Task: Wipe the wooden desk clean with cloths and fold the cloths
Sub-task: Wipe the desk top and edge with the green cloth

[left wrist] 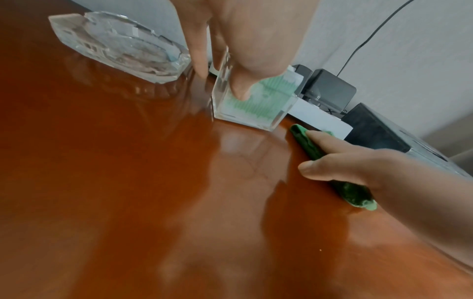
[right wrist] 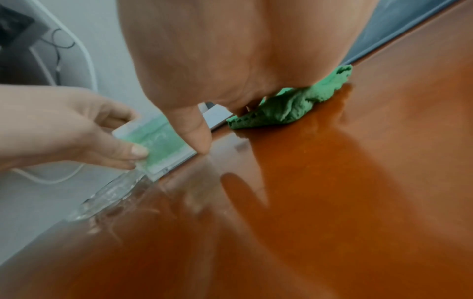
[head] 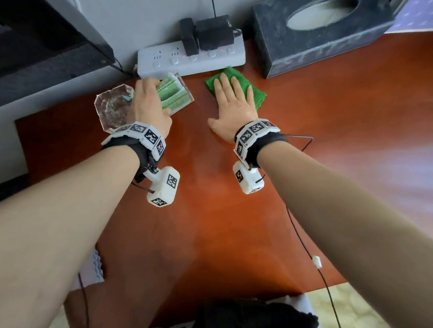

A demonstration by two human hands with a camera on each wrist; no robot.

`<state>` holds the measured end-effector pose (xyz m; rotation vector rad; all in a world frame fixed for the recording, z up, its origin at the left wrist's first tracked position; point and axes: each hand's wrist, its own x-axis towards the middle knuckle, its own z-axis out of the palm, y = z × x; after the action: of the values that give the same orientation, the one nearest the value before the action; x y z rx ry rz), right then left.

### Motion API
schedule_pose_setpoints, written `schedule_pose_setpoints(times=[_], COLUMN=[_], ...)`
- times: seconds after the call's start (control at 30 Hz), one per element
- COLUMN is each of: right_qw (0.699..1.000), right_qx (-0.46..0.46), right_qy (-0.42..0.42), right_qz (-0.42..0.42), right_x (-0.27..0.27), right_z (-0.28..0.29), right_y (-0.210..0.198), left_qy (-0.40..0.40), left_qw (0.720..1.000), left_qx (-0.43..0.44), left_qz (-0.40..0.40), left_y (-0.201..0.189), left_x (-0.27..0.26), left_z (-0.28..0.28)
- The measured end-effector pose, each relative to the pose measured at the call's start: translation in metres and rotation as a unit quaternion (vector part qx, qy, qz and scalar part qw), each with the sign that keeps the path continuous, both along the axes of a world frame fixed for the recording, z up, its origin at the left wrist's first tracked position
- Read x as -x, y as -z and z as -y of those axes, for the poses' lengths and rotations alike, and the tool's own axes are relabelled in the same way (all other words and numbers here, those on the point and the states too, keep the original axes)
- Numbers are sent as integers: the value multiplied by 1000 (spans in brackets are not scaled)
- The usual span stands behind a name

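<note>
A folded green cloth (head: pixel 258 97) lies on the red-brown wooden desk (head: pixel 233 215), just in front of the power strip. My right hand (head: pixel 232 102) presses flat on it with straight, spread fingers; the thumb rests on bare wood. The right wrist view shows the cloth (right wrist: pixel 286 107) bunched under the palm. My left hand (head: pixel 151 100) grips a clear plastic box of green-tipped sticks (head: pixel 175 94), to the left of the cloth. Its thumb (left wrist: pixel 240 89) is on the box's front face (left wrist: pixel 256 107), with fingers behind. The cloth's edge (left wrist: pixel 307 143) also shows under the right hand (left wrist: pixel 358 168).
A cut-glass ashtray (head: pixel 113 105) sits at the desk's left edge, beside my left hand. A white power strip (head: pixel 190 59) with black adapters lies against the wall. A dark tissue box (head: pixel 317 36) stands at the back right. A black device (head: pixel 42 29) overhangs the far left.
</note>
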<state>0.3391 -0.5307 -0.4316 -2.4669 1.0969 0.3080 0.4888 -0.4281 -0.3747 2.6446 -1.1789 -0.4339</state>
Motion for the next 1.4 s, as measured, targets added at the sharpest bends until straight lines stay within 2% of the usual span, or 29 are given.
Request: schedule_pose_setpoints(times=[0.2, 0.27, 0.37, 0.47, 0.57, 0.7, 0.8, 0.87, 0.93, 1.0, 1.07, 1.13, 1.27, 1.4], right_qw=[998, 999, 998, 998, 1000, 990, 966, 959, 977, 998, 997, 991, 988, 1000], right_qx=[4, 19, 36, 23, 11, -5, -16, -5, 7, 17, 40, 54, 31, 11], right_qy=[-65, -27, 42, 61, -3, -138, -256, -282, -215, -65, 66, 124, 148, 28], right_qz=[3, 8, -8, -22, -25, -13, -15, -13, -2, 12, 12, -7, -11, 3], right_x=[16, 27, 31, 20, 4, -9, -5, -1, -1, 2, 5, 6, -7, -21], right_z=[-1, -2, -18, -42, -75, -137, -164, -155, -139, -124, -120, -123, -130, -144], right_y=[7, 9, 9, 6, 2, -1, 1, 2, 3, 3, 5, 7, 9, 6], left_qy=[9, 6, 20, 1, -45, -97, -93, -68, -36, -7, 11, 30, 89, 122], left_qw=[1000, 999, 998, 997, 997, 993, 993, 994, 995, 995, 995, 994, 988, 986], left_qx=[21, 37, 20, -12, -34, -58, -71, -77, -85, -94, -102, -109, -124, -112], left_qz=[-6, -5, 48, 70, 61, 34, 21, 19, 25, 25, 14, 7, 3, 4], left_y=[1, -1, -2, -2, -3, -2, -1, 0, 2, 4, 7, 12, 25, 33], left_x=[-1, -6, -20, -35, -47, -57, -63, -69, -77, -85, -95, -104, -118, -128], left_z=[0, -10, -37, -70, -101, -127, -133, -131, -127, -120, -111, -101, -79, -68])
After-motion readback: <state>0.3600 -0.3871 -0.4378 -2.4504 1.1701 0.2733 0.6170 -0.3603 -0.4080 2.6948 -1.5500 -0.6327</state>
